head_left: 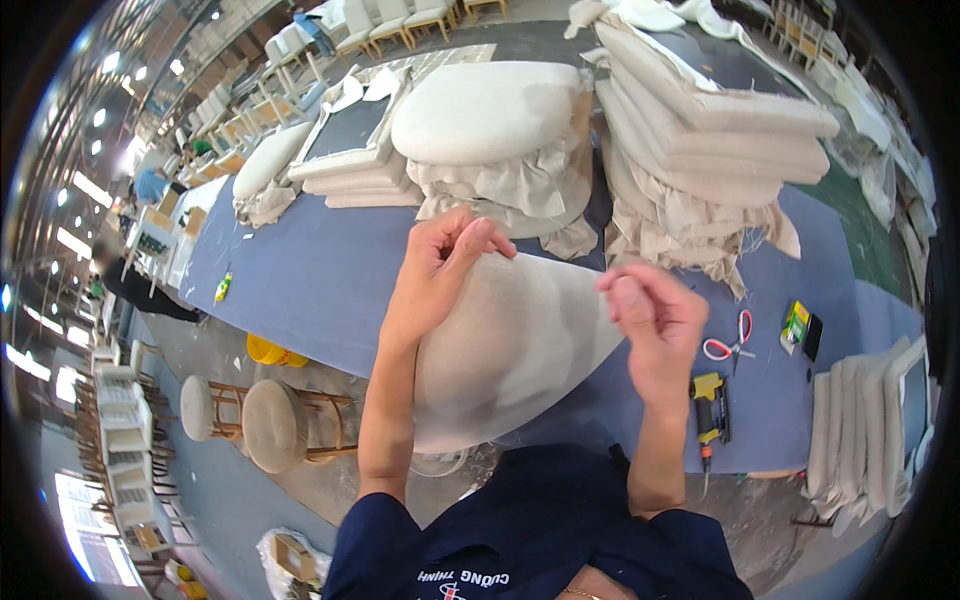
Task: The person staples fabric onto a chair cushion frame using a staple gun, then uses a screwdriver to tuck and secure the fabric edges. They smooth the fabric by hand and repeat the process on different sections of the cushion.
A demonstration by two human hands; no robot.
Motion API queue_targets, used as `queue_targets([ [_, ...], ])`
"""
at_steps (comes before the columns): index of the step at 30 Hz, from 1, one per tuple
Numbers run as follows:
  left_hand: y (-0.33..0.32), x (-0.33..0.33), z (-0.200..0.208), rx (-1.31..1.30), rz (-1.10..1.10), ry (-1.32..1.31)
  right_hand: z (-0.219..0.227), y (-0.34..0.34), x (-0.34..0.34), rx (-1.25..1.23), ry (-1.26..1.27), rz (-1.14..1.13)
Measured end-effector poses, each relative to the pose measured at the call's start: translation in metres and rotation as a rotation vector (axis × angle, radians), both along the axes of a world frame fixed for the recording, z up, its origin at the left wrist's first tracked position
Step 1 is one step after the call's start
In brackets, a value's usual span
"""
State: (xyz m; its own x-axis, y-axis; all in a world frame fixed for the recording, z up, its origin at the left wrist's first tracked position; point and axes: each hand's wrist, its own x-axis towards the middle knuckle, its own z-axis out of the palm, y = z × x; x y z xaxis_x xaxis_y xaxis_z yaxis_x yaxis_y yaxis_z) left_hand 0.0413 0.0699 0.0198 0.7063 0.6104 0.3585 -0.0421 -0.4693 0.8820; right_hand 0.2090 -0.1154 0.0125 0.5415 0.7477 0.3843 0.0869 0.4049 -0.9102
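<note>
While hands (440, 265) pinch cushion (510, 350), green box (796, 322) right

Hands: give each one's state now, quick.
Left hand: shut, pinching the beige cushion at its top edge.
Right hand: fingers curled shut; contents cannot be told.

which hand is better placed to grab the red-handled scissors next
Right, most likely. The right hand hovers just beside the red-handled scissors on the blue table. The left hand is farther off and pinches the top edge of the beige fabric seat cushion.
</note>
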Motion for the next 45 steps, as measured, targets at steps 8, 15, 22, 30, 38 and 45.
queue_targets([
  [8, -0.017, 0.005, -0.005, -0.049, 0.004, -0.11, -0.023, 0.002, -0.018, -0.146, -0.269, -0.087],
  [15, -0.017, 0.007, -0.002, 0.048, -0.016, -0.036, -0.026, 0.002, -0.02, -0.191, -0.421, -0.179],
  [22, -0.027, 0.015, -0.001, 0.083, -0.02, -0.004, -0.028, 0.008, -0.02, -0.116, -0.49, -0.167],
  [30, -0.034, 0.02, 0.0, 0.042, -0.044, -0.031, -0.019, 0.005, -0.024, -0.164, -0.541, -0.163],
  [38, -0.05, 0.019, 0.003, 0.016, -0.037, -0.019, -0.007, -0.003, -0.022, -0.226, -0.67, -0.136],
  [45, -0.044, 0.022, 0.003, 0.038, -0.016, -0.016, -0.048, 0.018, -0.037, -0.004, -0.066, -0.06],
])
